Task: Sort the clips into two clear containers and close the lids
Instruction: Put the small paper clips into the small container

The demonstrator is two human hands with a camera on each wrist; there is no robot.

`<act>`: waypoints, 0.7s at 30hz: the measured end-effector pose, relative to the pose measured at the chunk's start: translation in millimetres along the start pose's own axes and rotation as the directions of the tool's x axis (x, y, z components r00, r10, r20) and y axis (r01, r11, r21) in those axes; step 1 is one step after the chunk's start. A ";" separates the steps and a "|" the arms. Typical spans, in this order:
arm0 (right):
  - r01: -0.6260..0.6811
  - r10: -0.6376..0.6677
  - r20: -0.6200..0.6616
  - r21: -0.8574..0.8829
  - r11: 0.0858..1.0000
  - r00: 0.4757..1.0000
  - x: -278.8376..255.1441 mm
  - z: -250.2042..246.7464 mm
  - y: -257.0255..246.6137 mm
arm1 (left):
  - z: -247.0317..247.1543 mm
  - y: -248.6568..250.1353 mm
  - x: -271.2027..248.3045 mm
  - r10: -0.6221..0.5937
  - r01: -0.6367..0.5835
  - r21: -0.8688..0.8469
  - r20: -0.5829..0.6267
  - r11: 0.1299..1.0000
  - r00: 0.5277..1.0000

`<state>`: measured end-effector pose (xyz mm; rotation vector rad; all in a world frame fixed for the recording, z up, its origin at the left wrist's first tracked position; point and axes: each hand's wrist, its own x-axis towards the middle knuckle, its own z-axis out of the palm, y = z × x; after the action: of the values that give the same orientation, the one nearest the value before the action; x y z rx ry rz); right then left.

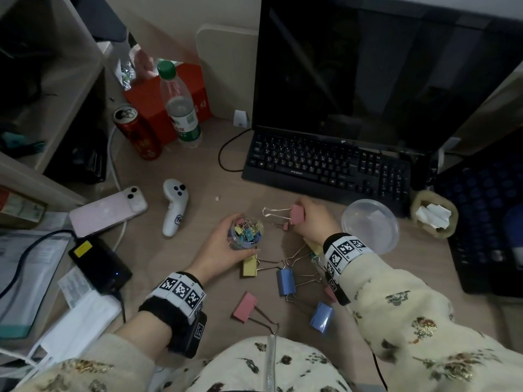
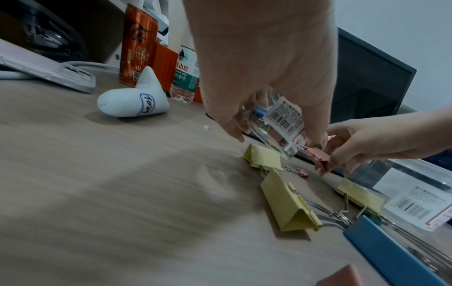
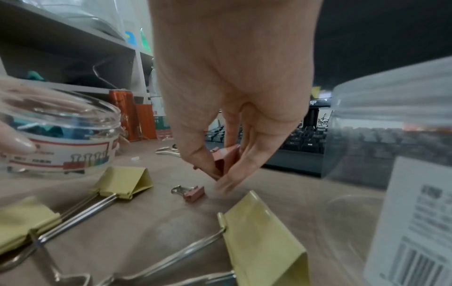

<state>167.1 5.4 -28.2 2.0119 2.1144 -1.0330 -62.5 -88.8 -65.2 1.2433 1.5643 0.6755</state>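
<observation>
Right hand [image 3: 232,81] hides most of the pinched pink clip [image 3: 226,160].

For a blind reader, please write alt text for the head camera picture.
On a cluttered desk, the left hand holds a small clear jar of little clips while the right hand pinches a large pink clip. Large clips lie loose nearby; an empty clear container stands right.

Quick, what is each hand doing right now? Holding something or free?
Left hand: closed around the small clear jar of little clips.
Right hand: closed, pinching a large pink binder clip.
</observation>
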 end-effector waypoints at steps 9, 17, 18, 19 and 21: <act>-0.072 0.051 -0.125 -0.174 0.982 0.991 1.9 5.8 5.8 | -4.6 3.4 -1.5 0.006 -0.007 -0.013 -0.044 1.000 0.999; 0.234 -0.216 0.095 -0.264 0.936 0.972 -7.8 26.8 -5.4 | -12.4 4.5 0.4 -0.014 0.009 -0.057 -0.090 0.998 0.996; 0.219 -0.195 0.118 -0.259 0.941 0.974 -10.0 29.5 -6.6 | -12.4 5.0 0.4 -0.013 0.008 -0.057 -0.092 0.998 0.996; 0.210 -0.182 0.127 -0.262 0.942 0.975 -11.6 31.9 -7.4 | -12.0 5.0 0.7 -0.009 0.004 -0.057 -0.093 0.998 0.996; 0.208 -0.175 0.134 -0.290 0.934 0.975 -15.6 34.2 -7.5 | -11.3 5.0 -0.2 -0.002 -0.002 -0.049 -0.086 0.999 0.996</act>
<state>149.0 -24.3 -44.3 1.6023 2.2823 -0.7565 -71.1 -85.7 -56.8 1.1914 1.6084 0.7718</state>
